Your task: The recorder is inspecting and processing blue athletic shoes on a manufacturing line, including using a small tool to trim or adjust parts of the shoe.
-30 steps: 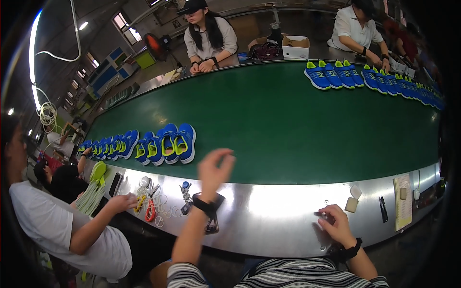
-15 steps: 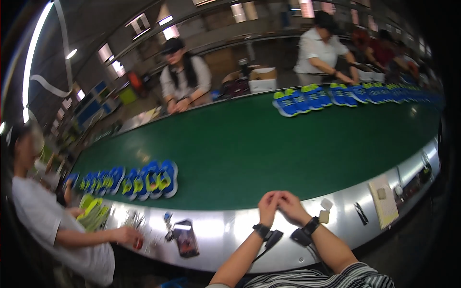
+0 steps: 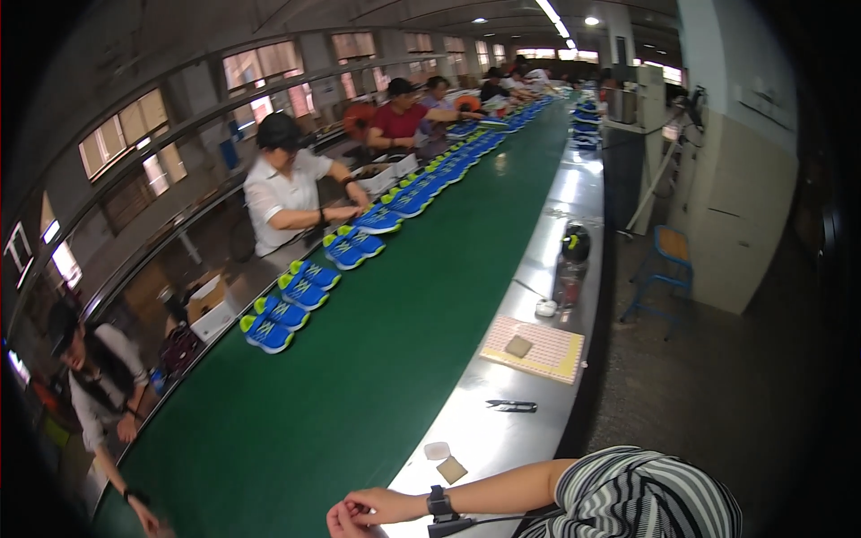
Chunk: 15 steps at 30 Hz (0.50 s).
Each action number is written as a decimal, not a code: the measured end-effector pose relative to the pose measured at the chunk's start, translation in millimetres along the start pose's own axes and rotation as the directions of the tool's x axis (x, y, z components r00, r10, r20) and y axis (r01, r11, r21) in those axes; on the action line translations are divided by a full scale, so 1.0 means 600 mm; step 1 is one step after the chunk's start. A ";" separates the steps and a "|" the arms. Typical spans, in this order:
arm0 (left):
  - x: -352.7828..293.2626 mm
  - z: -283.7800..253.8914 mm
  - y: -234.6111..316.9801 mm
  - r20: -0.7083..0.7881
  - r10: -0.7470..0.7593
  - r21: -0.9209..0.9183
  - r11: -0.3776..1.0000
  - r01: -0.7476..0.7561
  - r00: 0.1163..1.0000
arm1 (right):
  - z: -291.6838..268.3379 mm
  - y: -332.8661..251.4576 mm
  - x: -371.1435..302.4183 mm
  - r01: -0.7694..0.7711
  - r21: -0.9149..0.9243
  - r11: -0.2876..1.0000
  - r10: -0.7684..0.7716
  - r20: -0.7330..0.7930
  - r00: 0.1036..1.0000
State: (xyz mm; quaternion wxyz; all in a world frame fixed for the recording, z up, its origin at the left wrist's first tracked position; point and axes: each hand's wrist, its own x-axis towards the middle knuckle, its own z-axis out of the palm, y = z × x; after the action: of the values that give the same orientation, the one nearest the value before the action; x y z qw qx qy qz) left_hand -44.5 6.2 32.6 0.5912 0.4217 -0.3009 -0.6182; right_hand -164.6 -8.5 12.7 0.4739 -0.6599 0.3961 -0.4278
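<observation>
At the lower edge, my right hand (image 3: 386, 506) is closed, its fingers curled in against my left hand (image 3: 344, 522). Only a small part of the left hand shows, the rest being cut off by the picture's edge. I cannot make out anything held between them. A dark band with a small box and cable is strapped on my right wrist. Nearest to the right hand, on the metal ledge, lie a tan square pad (image 3: 452, 469) and a pale rounded pad (image 3: 437, 451). Farther up the ledge is a pair of black thread snips (image 3: 511, 406).
The green conveyor belt (image 3: 395, 332) carries blue sneakers (image 3: 303, 292) along its far side. Beyond the snips lie a printed sheet pad (image 3: 565, 363) bearing a tan block (image 3: 518, 346), and a white roundish object (image 3: 545, 308). A co-worker (image 3: 285, 184) handles shoes opposite. A stool (image 3: 671, 244) stands right.
The view has swung to the right, so my hands now sit at the lower edge, the left mostly out of view. A co-worker at the lower left now stretches an arm over the belt.
</observation>
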 end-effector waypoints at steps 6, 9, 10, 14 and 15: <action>-0.018 -0.010 0.009 -0.057 0.023 0.058 0.998 -0.020 0.998 | 0.014 -0.023 -0.014 0.002 0.037 0.999 -0.002 0.011 1.000; -0.002 -0.015 -0.008 0.003 0.163 0.008 0.987 -0.163 0.987 | 0.028 -0.015 -0.007 0.007 0.110 0.994 -0.003 -0.031 1.000; -0.001 -0.015 -0.020 0.011 0.144 0.000 0.990 -0.144 0.989 | 0.018 -0.005 -0.009 -0.006 0.117 0.993 0.012 -0.050 0.999; 0.017 0.009 -0.044 0.051 0.032 0.011 0.999 -0.033 0.998 | -0.019 0.027 -0.013 0.007 0.038 0.999 -0.004 -0.078 0.997; 0.026 0.022 -0.060 0.054 0.030 0.006 1.000 -0.030 0.998 | -0.043 0.012 -0.018 -0.039 0.036 0.999 0.042 -0.081 0.996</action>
State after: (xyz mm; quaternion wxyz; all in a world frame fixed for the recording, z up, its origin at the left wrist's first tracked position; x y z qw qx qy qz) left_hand -72.6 -6.7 4.6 0.5906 0.4022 -0.3252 -0.6195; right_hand -192.9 -7.5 8.2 0.4771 -0.6254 0.4209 -0.4518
